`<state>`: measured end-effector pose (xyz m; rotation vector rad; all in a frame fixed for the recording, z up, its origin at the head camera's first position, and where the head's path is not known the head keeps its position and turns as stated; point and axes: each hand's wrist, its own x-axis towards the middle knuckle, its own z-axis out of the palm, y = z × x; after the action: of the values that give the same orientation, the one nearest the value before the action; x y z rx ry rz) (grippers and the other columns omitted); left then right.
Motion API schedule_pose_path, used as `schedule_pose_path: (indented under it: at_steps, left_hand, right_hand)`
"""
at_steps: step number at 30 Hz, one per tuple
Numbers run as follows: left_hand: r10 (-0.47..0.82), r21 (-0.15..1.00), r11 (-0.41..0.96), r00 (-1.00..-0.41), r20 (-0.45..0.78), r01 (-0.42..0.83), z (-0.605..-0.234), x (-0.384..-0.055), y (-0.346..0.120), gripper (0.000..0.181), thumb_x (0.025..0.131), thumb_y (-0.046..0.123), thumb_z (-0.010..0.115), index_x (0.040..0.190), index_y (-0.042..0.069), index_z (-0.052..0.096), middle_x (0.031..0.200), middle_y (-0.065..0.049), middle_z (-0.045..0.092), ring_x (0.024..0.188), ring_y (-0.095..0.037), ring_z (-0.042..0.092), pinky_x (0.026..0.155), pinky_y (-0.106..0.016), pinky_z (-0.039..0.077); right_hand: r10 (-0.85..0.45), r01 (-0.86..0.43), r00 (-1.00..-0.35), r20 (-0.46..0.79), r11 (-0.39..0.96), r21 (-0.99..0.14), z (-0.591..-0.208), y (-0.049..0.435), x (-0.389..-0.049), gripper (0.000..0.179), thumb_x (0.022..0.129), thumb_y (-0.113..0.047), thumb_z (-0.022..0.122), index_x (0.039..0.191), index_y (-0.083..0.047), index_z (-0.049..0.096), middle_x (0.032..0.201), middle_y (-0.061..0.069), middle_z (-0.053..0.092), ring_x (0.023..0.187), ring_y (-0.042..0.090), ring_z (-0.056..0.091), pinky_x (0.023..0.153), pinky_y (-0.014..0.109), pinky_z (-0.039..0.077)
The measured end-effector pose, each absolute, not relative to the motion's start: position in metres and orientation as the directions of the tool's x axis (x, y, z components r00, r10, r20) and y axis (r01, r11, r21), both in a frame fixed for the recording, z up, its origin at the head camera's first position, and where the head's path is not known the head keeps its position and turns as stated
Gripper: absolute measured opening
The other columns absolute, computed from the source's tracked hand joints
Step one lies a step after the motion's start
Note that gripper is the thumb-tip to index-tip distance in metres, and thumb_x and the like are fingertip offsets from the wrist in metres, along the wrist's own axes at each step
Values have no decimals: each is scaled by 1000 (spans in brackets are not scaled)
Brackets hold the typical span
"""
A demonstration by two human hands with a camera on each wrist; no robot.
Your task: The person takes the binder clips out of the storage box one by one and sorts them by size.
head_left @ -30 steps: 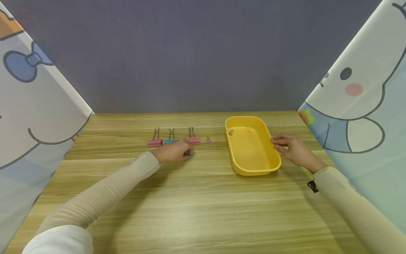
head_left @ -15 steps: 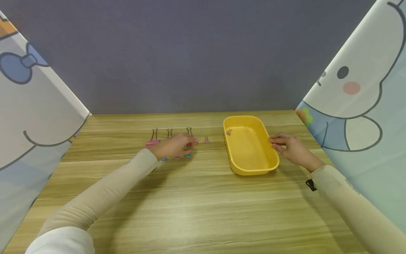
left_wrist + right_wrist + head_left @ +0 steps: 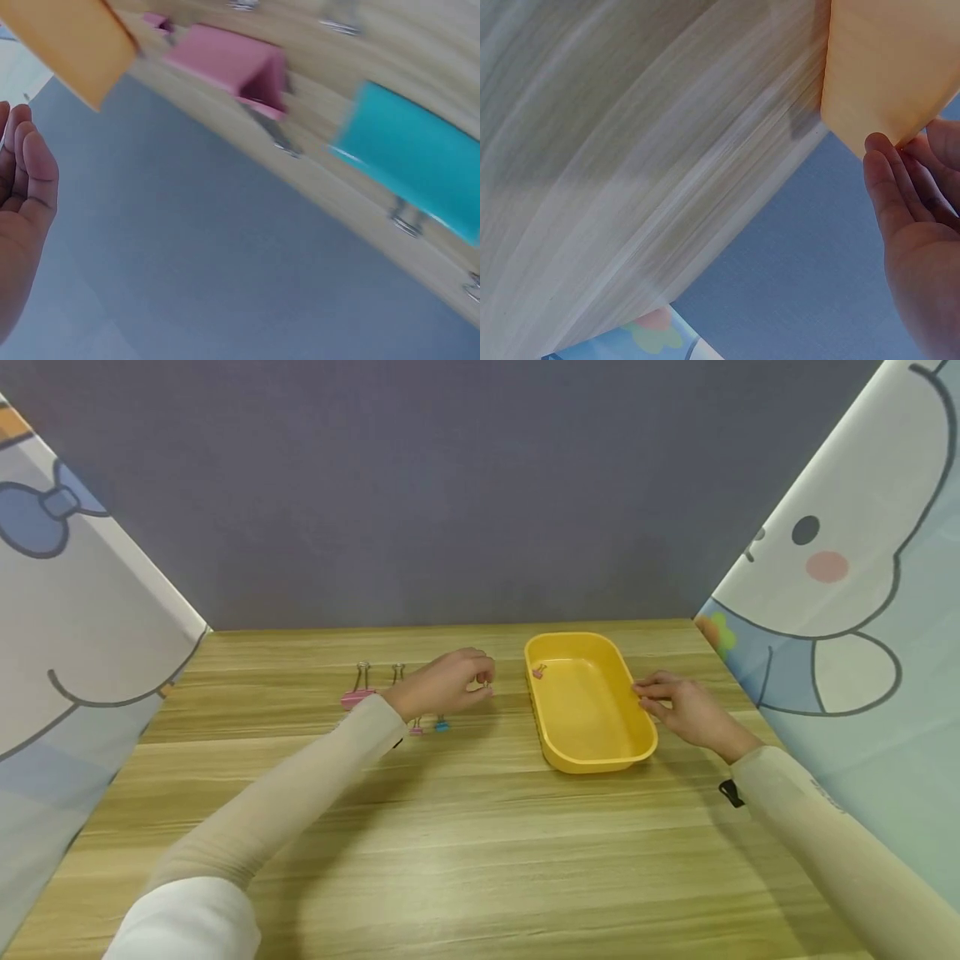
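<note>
My left hand [image 3: 450, 681] is over the row of binder clips, its thumb and fingers parted around a small pink binder clip [image 3: 487, 687], mostly hidden in the head view. In the left wrist view that small pink clip [image 3: 157, 21] lies on the table, apart from the left hand [image 3: 22, 187]. Beside it are a large pink binder clip [image 3: 225, 56] and a large teal one [image 3: 412, 157]. My right hand [image 3: 686, 710] pinches the right rim of a yellow tray [image 3: 551, 727]; the right wrist view shows fingers [image 3: 885, 176] at its wall. One small pink clip [image 3: 539, 672] is in the tray.
Another large pink binder clip [image 3: 358, 698] stands at the row's left end. Small pink [image 3: 416, 727] and blue [image 3: 442, 725] clips lie in front of the left hand. A grey panel [image 3: 450, 493] rises behind the wooden table [image 3: 487, 860]; printed panels flank it.
My left hand has moved right along the clips, from the large pink one to the small pink one, uncovering small clips in front. The right hand stays on the tray.
</note>
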<state>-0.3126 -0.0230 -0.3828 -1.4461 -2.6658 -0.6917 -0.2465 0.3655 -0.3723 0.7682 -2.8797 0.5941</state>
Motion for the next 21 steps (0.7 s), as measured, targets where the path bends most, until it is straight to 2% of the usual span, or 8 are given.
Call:
schedule_pose_path:
  at_steps: [9, 14, 21]
  left_hand:
    - [757, 396, 468, -590, 282, 790, -372, -319, 8, 12, 90, 16, 65, 99, 11, 61, 95, 0, 59, 85, -12, 54, 74, -25, 45]
    - [758, 395, 451, -577, 305, 800, -367, -321, 22, 15, 91, 19, 64, 101, 8, 61, 96, -2, 60, 87, -16, 57, 75, -25, 45]
    - [771, 399, 459, -579, 266, 794, -364, -322, 35, 18, 92, 20, 63, 105, 8, 61, 103, -6, 62, 94, -19, 59, 80, -26, 45]
  right_hand:
    - [-466, -509, -860, 206, 779, -366, -372, 360, -245, 24, 87, 3, 64, 110, 12, 64, 109, 19, 61, 93, 34, 62, 71, 42, 53]
    - [-470, -519, -855, 221, 777, -356, -371, 358, -245, 24, 86, 5, 65, 110, 11, 65, 109, 19, 62, 92, 33, 62, 71, 42, 52]
    - [-469, -510, -860, 200, 781, -360, -371, 353, -245, 25, 87, 3, 64, 111, 11, 64, 110, 19, 61, 93, 33, 62, 70, 41, 53]
